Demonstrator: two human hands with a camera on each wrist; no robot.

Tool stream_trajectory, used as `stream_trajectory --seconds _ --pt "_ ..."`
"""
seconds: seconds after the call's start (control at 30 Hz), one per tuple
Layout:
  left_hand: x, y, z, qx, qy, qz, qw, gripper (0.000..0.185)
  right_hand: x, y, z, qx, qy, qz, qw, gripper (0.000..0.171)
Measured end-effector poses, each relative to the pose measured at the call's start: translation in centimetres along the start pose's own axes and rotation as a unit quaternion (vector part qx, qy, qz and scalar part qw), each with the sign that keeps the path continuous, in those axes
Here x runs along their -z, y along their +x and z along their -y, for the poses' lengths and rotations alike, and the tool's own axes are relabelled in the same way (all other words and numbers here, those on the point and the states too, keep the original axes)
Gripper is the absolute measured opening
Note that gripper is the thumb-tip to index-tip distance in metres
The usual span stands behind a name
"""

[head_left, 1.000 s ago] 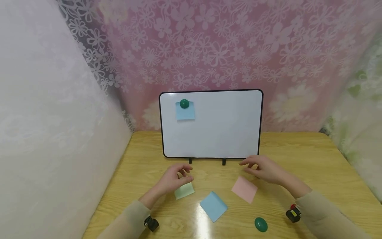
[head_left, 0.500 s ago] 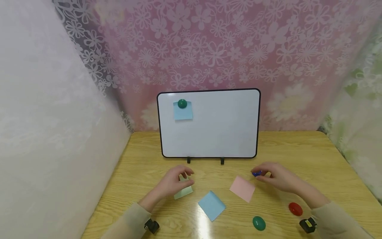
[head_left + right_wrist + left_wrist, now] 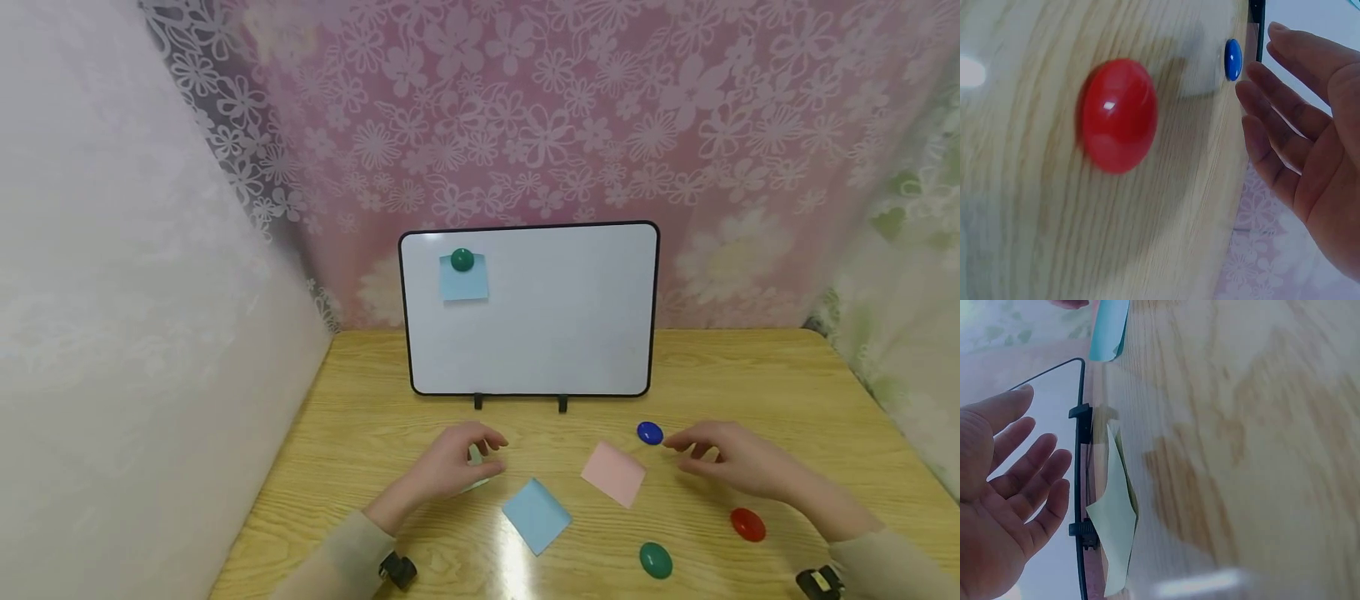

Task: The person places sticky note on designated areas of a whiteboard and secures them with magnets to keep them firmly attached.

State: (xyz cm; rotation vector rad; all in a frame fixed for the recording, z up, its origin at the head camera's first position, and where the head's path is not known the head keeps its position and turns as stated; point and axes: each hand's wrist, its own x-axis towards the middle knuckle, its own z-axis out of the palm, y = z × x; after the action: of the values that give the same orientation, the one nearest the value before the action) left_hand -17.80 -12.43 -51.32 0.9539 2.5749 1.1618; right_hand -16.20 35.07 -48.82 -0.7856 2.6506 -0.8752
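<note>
- Two hands hover low over the wooden table [image 3: 750, 375], both loose-fingered and holding nothing. The left hand [image 3: 450, 462] hangs over the green note [image 3: 1116, 525], which lies near the whiteboard [image 3: 570, 317] feet with its edges curled up. The right hand [image 3: 738, 462] has fingertips just right of the blue magnet [image 3: 649, 432].
- The curled note could crease or skid away under a flat-fingered grab — thin paper on slick wood.
- The blue magnet may slide left toward the pink note [image 3: 613, 473] if nudged rather than pinched.
- The right forearm passes close to the red magnet [image 3: 1119, 115] — it might get knocked toward the near edge.
</note>
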Motion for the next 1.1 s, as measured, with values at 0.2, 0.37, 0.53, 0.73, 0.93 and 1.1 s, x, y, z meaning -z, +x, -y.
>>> stream_trajectory --seconds 0.2,0.37,0.53,0.73,0.93,1.1 --pt "-0.6 0.3 -0.4 -0.018 0.001 0.011 0.9998 0.031 0.0 -1.3 -0.5 -0.002 0.007 0.007 1.0 0.036" --pt "-1.0 0.5 -0.7 -0.013 -0.01 0.026 0.9995 0.033 -0.4 -1.9 -0.6 0.004 0.005 0.002 1.0 0.035" --pt "-1.8 0.7 -1.1 -0.022 -0.01 0.037 0.999 0.033 -1.0 -1.8 -0.5 -0.031 -0.014 -0.012 0.999 0.037" --pt "-2.9 1.2 -1.9 -0.023 0.021 0.059 0.9978 0.033 -2.1 -0.3 -0.8 -0.058 -0.062 -0.062 0.994 0.042" --pt "-3.5 1.8 -2.3 -0.033 0.068 0.068 0.9948 0.033 -2.7 1.4 -1.1 -0.054 -0.079 -0.095 0.991 0.046" --pt "-3.6 2.0 -2.7 -0.026 0.083 0.082 0.9928 0.033 -2.9 2.2 -1.1 -0.054 -0.08 -0.093 0.991 0.049"
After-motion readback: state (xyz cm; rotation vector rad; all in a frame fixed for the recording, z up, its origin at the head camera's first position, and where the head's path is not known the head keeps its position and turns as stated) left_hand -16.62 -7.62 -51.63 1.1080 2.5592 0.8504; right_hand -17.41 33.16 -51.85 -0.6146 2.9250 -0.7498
